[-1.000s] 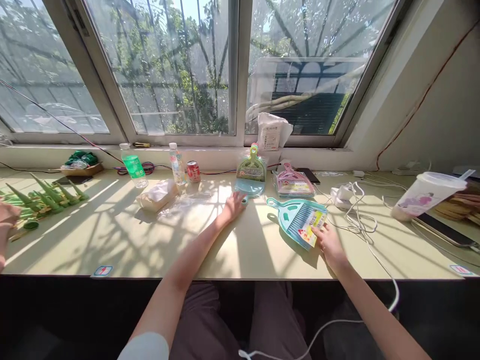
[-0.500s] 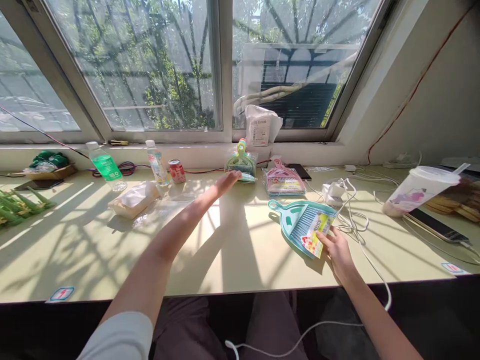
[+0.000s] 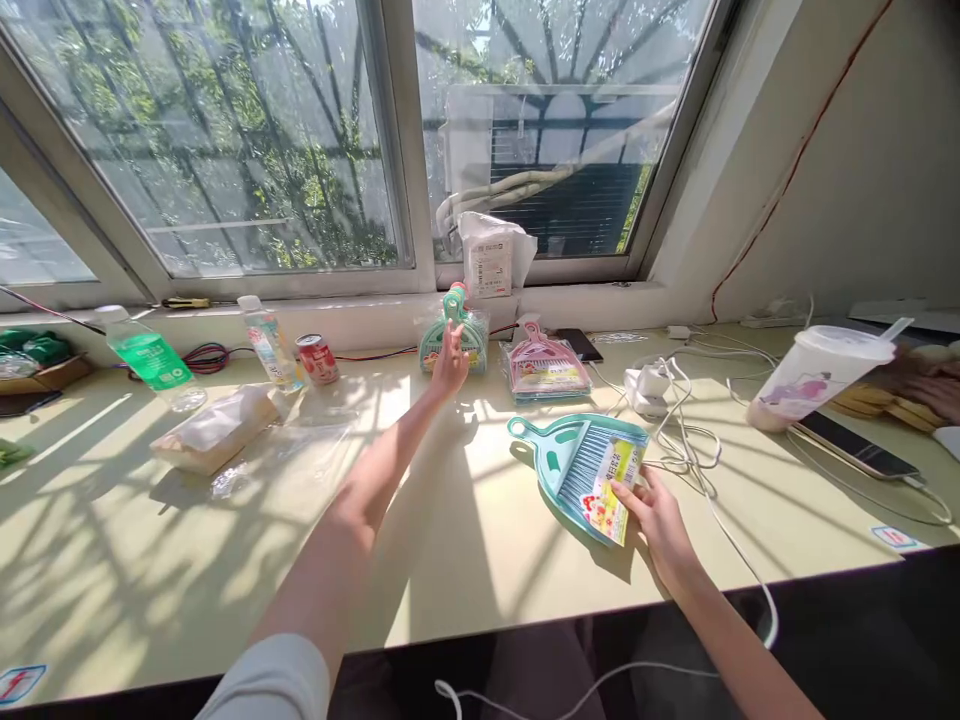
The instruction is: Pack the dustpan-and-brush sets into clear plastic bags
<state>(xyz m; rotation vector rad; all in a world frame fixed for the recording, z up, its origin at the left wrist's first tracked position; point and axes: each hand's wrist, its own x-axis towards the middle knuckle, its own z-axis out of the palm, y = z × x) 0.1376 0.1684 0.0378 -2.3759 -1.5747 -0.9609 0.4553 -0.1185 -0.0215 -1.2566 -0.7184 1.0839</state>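
My left hand (image 3: 450,358) reaches far across the pale table (image 3: 450,540) to a packaged green-and-teal dustpan set (image 3: 454,335) that stands upright against the window sill. Its fingers point up and lie against the front of the pack. My right hand (image 3: 660,520) grips the near edge of a teal dustpan with a brush (image 3: 574,455) lying flat on the table. The thumb rests on the dustpan's yellow paper label (image 3: 611,490).
A pink dustpan set (image 3: 544,365) lies right of the upright pack, a dark phone (image 3: 577,343) behind it. White charger and cables (image 3: 652,385), a lidded cup (image 3: 817,375), a red can (image 3: 316,358), two bottles (image 3: 266,340), a tissue pack (image 3: 214,430) stand around. Another person's hand (image 3: 934,392) shows far right.
My left hand lifted the flat teal pack from the table and stood it upright against the sill, in front of the green set. My right hand stayed on the teal dustpan. The view swung right.
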